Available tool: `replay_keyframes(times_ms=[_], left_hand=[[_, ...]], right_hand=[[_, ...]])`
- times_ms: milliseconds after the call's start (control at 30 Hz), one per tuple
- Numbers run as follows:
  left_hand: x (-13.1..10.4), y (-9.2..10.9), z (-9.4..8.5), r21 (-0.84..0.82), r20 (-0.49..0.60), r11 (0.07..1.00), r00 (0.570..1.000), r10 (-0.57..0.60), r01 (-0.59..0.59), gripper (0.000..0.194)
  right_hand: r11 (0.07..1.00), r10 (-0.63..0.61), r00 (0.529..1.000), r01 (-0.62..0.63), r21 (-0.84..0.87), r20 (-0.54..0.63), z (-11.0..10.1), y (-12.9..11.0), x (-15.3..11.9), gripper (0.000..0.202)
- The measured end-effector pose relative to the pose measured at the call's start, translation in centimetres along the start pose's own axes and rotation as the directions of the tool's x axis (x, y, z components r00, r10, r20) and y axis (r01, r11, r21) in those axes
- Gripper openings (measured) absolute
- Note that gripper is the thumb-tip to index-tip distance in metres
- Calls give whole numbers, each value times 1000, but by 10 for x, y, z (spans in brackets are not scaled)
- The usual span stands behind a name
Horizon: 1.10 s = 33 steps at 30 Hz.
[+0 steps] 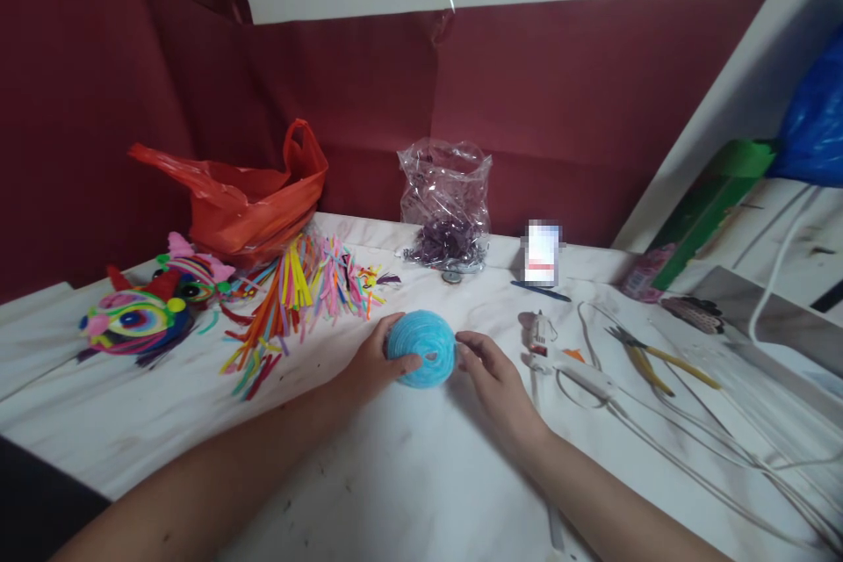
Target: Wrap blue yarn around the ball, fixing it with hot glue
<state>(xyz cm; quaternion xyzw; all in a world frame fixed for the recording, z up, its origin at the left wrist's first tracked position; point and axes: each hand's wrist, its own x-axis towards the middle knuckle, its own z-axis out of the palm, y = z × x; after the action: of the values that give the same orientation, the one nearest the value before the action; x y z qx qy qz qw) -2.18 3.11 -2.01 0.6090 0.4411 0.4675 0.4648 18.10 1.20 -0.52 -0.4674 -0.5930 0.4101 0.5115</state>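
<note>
A round light-blue coiled disc (421, 335) with a small hole near its centre is held just above the white marbled table (369, 474). My left hand (387, 356) is closed on its left side, the thumb lying across the front and the other fingers behind. At the disc's right edge is my right hand (487, 364), its fingers bent and pressed together at the rim. Whatever small thing those fingertips may pinch is too small to make out.
Colourful fuzzy strips (296, 281), two decorated round figures (135, 320) and a red bag (250, 202) lie left. A clear bag (448, 211) stands behind. At right are a glue gun (580, 376), pliers (649, 356), cords and a dark pen (541, 291).
</note>
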Motion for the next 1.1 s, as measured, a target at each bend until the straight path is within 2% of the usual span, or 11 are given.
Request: replay_keyframes(times_ms=[100,233,400,533,700,933,1100], left_hand=[[2,-4,-1,-45,-5,999,1000,1,-1,86],[3,-5,0,-62,-33,998,999,-34,32,88],[2,-2,0,-123,-10,991,999,-46,44,78],[2,0,-1,-165,41,986,999,-19,25,72],[1,4,0,-199,14,979,999,-51,52,66],[-5,11,6,-61,-25,995,997,-74,73,75],[-8,13,10,2,-82,998,994,-69,69,78]], right_hand=[[995,-59,997,55,-81,-53,-2,0,0,33],[976,-98,995,93,-196,-17,-3,-2,-3,34],[968,-175,985,171,-182,-2,2,1,-5,23],[968,-156,983,172,-182,101,6,9,-6,58],[964,-146,985,161,-209,88,8,15,-6,61],[890,-301,949,316,-330,95,10,18,-12,55],[852,-331,935,355,-385,129,10,17,-15,55]])
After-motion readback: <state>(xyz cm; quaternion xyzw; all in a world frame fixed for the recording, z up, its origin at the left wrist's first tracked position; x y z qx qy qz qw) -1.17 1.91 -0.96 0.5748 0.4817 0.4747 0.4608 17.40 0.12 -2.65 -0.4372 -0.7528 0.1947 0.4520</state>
